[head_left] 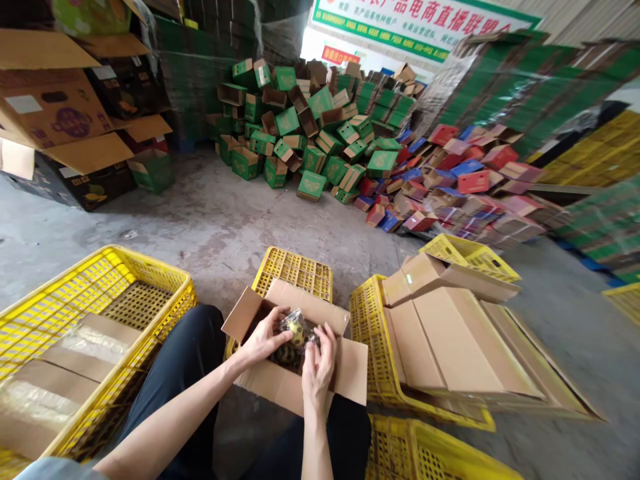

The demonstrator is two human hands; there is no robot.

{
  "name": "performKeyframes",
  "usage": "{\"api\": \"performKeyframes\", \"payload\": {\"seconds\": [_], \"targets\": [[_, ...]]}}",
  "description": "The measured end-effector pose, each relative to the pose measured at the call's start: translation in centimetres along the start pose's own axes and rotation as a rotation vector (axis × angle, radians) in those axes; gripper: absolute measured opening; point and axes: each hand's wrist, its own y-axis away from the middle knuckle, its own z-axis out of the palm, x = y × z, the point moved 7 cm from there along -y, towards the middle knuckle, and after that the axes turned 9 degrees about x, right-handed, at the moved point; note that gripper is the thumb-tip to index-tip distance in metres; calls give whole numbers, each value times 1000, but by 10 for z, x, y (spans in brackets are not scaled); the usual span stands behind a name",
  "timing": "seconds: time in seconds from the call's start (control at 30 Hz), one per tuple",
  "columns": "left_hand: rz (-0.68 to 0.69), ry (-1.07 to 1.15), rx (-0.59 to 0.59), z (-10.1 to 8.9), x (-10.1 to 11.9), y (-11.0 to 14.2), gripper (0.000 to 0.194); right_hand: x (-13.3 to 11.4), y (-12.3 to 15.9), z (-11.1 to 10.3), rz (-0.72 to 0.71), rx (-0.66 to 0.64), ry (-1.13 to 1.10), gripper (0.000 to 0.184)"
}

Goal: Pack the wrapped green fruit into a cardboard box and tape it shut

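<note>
An open cardboard box [353, 370] stands in front of me between my knees, its flaps spread outward. Over its opening, my left hand [265, 335] and my right hand [319, 360] grip a round yellow-green fruit [296, 327] in clear plastic from either side. The left thumb and fingers curve around it, while the right fingers bend at the wrapping on the other side. Dark patterned pieces lie inside the box below, partly hidden by my hands; their kind is unclear.
A yellow crate [295, 268] shows behind the box. On the left, another yellow crate [165, 283] holds taped cardboard boxes [60, 370]. Flattened cartons [440, 340] rest on a crate [367, 327] at right. Green boxes [310, 160] and red and blue boxes [473, 181] are piled farther back.
</note>
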Motion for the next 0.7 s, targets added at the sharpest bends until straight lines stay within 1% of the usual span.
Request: {"api": "performKeyframes", "payload": {"seconds": [0.07, 0.13, 0.23, 0.3, 0.37, 0.47, 0.57, 0.7], "targets": [[-22, 79, -18, 1, -1, 0, 70, 5, 0, 1, 56, 29, -66, 50], [-52, 145, -25, 1, -1, 0, 72, 11, 1, 3, 128, 45, -116, 61], [-77, 197, -2, -2, 1, -1, 73, 18, 2, 7, 254, 24, -161, 69], [-82, 213, 3, -2, 3, -2, 73, 19, 2, 6, 299, 1, -158, 64], [-84, 212, -6, -1, 6, -1, 72, 18, 1, 3, 297, -1, -134, 56], [-84, 142, -10, 1, 9, 0, 60, 14, 0, -3, 264, 25, -102, 51], [-76, 82, 48, -3, 8, -1, 49, 11, 1, -7, 241, 49, -58, 51], [-64, 60, 131, -11, 3, -2, 44, 9, 2, -8, 252, 51, -41, 54]]}}
